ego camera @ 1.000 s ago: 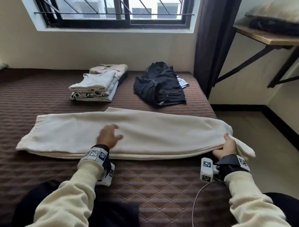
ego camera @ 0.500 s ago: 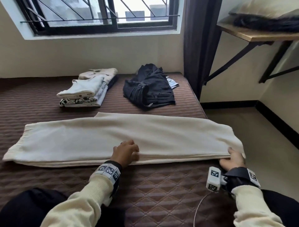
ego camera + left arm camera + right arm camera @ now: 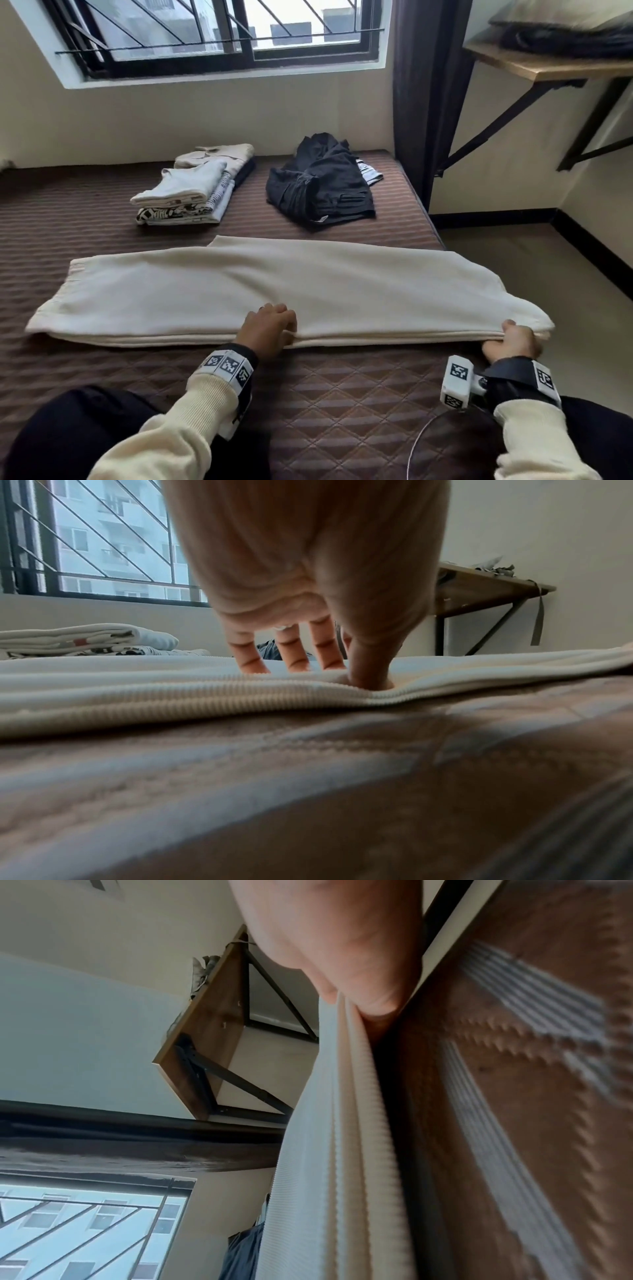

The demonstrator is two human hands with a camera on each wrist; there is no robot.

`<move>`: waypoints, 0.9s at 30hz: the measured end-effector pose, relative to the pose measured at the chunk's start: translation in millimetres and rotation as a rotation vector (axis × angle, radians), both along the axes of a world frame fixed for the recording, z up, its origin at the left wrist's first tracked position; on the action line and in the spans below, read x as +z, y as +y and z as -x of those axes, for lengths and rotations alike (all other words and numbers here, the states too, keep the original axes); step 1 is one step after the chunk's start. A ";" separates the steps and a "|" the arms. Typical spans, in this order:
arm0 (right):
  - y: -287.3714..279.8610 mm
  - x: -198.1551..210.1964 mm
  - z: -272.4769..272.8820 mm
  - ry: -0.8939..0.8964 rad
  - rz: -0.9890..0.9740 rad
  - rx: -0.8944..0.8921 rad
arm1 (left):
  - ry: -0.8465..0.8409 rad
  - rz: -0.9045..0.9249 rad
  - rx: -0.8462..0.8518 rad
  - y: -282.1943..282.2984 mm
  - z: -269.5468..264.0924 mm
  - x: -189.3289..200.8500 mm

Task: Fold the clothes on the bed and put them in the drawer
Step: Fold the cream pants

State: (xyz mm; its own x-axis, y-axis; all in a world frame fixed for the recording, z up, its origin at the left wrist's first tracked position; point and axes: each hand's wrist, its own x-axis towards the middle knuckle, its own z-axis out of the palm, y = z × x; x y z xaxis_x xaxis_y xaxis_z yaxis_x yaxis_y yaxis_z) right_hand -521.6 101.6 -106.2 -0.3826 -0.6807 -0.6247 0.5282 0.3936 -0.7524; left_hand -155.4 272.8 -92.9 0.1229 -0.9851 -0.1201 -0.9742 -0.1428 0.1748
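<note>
We see cream knit trousers [image 3: 260, 291] laid lengthwise across mid-frame on the brown quilted mattress [image 3: 342, 404], folded leg-on-leg, w/ the ribbed cuff at frame left. Our left hand [image 3: 269, 329] sits on the near edge around centre; in the left wrist view the thumb digs under the fabric edge while the fingers [image 3: 294, 653] lie on top, so it's pinching the trousers. Our right hand [image 3: 510, 342] grips the right end at lower right, fingers curled round the stacked layers. Upper left-centre: a folded stack of light clothes [image 3: 191, 192]. Just right of it, apart, a dark unfolded garment [image 3: 322, 188] w/ a striped piece poking out beside it.
</note>
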 end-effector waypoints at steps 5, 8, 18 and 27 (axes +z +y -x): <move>19.3 9.4 -2.5 0.457 -0.160 -0.001 | 0.216 -0.053 0.022 3.7 -8.0 7.9; 46.2 28.3 -37.0 0.858 -0.068 0.157 | 0.536 -0.029 0.141 8.3 -23.5 21.3; 101.2 18.2 -208.3 1.136 0.935 1.292 | 1.011 0.597 1.518 58.2 -211.7 32.1; 132.9 13.9 -318.8 1.387 1.065 1.754 | 0.965 0.500 1.757 120.0 -336.2 -51.4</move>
State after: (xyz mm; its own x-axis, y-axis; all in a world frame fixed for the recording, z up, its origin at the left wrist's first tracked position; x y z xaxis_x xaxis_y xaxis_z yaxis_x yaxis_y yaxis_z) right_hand -202.8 234.5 -92.3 0.8893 -0.4563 -0.0297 -0.4327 -0.8188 -0.3774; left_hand 180.8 392.8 -144.4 0.8408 0.1268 -0.5264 0.5283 -0.4046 0.7465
